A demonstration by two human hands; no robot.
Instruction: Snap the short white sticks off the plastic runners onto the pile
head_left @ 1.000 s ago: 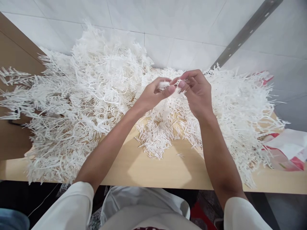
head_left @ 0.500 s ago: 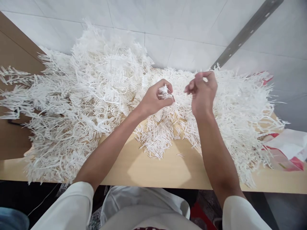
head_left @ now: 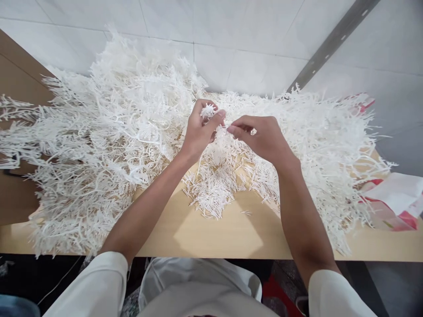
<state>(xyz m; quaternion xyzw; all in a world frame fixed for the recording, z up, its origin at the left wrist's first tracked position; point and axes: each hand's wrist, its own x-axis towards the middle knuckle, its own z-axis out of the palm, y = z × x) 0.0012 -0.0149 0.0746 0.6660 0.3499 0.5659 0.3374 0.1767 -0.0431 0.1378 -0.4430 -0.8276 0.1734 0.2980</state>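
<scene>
My left hand (head_left: pixel 202 127) is closed around a white branched plastic piece (head_left: pixel 208 111), whose spiky tips stick out between thumb and fingers. Close beside it on the right, my right hand (head_left: pixel 256 132) has its thumb and fingertips pinched together at white strands near the held piece. What exactly is in that pinch is too small to make out. Below both hands lies a heap of short white sticks (head_left: pixel 214 189). A large pile of white branched pieces (head_left: pixel 132 114) rises at the left, and another pile (head_left: pixel 324 141) spreads at the right.
The wooden table (head_left: pixel 218 237) has its front edge close to my body. A cardboard box (head_left: pixel 20 193) stands at the far left. A red and white plastic bag (head_left: pixel 393 202) lies at the right. Behind is a tiled wall with a grey metal bar (head_left: pixel 330 44).
My left hand has moved up and slightly left with the white piece. My right hand has come down and left, turned inward, and its fingertips are now pinched beside the left hand.
</scene>
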